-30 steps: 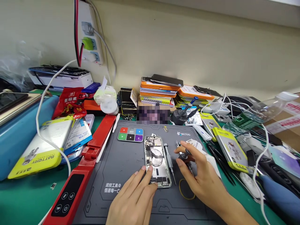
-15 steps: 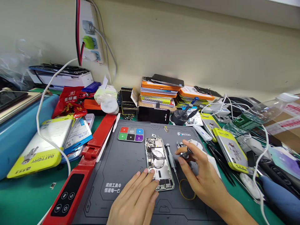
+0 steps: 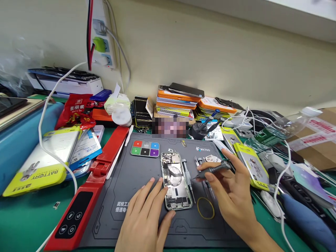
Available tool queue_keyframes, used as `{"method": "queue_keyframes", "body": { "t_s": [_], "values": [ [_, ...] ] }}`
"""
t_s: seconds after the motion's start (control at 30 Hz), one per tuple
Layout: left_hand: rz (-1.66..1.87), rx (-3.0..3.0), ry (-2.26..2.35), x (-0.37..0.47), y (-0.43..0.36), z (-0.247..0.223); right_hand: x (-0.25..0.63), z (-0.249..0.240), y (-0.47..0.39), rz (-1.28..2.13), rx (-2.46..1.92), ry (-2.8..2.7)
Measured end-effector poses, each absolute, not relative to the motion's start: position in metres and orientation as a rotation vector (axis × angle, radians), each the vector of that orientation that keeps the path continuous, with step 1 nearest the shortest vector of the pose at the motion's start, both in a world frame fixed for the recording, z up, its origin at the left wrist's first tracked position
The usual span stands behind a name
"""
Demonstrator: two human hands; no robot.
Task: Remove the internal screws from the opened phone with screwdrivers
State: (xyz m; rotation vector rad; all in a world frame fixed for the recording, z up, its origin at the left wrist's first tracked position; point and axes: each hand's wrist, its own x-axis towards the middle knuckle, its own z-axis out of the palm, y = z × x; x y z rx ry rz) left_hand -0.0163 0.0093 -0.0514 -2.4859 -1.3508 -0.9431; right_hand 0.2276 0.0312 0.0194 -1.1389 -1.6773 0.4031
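— What have the hands got?

— My left hand point(image 3: 147, 218) lies flat with fingers spread on the grey work mat point(image 3: 126, 189); its fingertips touch the left edge of the opened phone point(image 3: 176, 182), and the thumb rests at the phone's lower end; my right hand point(image 3: 231, 199) pinches a dark screwdriver point(image 3: 212, 169) between thumb and fingers, the tip pointing toward nine o'clock, just short of the phone.

— And where does the phone sit?

— Near the middle of the mat, back off and its insides up, lying lengthwise from twelve to six o'clock; a second screwdriver point(image 3: 188, 175) lies just beside it at three o'clock; a yellow rubber band point(image 3: 205, 208) rests on the mat at about four o'clock from the phone; a coloured screw tray point(image 3: 145, 148) sits at eleven o'clock; a red tool point(image 3: 89, 196) lies on the tabletop at nine o'clock, beside the mat.
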Motion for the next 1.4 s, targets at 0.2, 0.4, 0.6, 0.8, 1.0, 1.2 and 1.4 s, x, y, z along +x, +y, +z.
{"method": "queue_keyframes", "body": {
  "t_s": [0.2,0.4,0.6,0.8,1.0,1.2,1.4],
  "values": [
    [-0.912,-2.500,-1.376,-0.018,0.006,-0.048,0.208,0.031,0.017,0.477,-1.105,-1.742],
    [-0.890,-2.490,-1.513,-0.015,0.001,-0.040,0.191,0.017,0.019,0.468,-1.007,-1.855],
    [-0.922,-2.511,-1.534,-0.016,0.001,-0.038,0.184,-0.003,0.022,0.496,-0.876,-1.905],
    [-0.927,-2.543,-1.556,-0.017,0.000,-0.039,0.187,-0.009,0.018,0.482,-0.810,-2.012],
    [-0.948,-2.566,-1.516,-0.019,0.001,-0.041,0.190,-0.009,0.017,0.502,-0.848,-2.027],
    [-0.968,-2.579,-1.495,-0.018,0.002,-0.041,0.190,-0.007,0.016,0.483,-0.847,-2.059],
    [-0.975,-2.568,-1.480,-0.019,0.004,-0.044,0.189,-0.004,0.021,0.463,-0.811,-2.108]
  ]
}}
